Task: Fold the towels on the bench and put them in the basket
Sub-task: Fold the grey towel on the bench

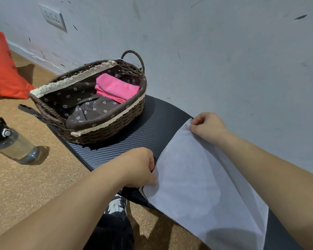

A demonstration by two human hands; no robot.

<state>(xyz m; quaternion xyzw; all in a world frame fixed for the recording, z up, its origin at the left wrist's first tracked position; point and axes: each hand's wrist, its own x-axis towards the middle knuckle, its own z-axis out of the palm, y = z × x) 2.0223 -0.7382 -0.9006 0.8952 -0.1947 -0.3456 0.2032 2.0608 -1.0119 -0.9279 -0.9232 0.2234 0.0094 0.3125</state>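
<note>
A pale grey towel (197, 181) lies spread over the black bench (143, 134), its lower part hanging past the bench's near edge. My left hand (139, 167) pinches the towel's near-left corner. My right hand (209, 126) pinches its far corner, close to the wall. A brown woven basket (107, 127) with a flowered lining stands on the bench's far end. Inside it, toward the right, lies a folded pink towel (116, 88).
A clear water bottle (13, 141) with a black cap lies on the cork-coloured floor at left. An orange bag (2, 69) sits at the far left by the wall. The grey wall (224, 60) runs right behind the bench. My patterned shoe (117, 204) shows below the bench.
</note>
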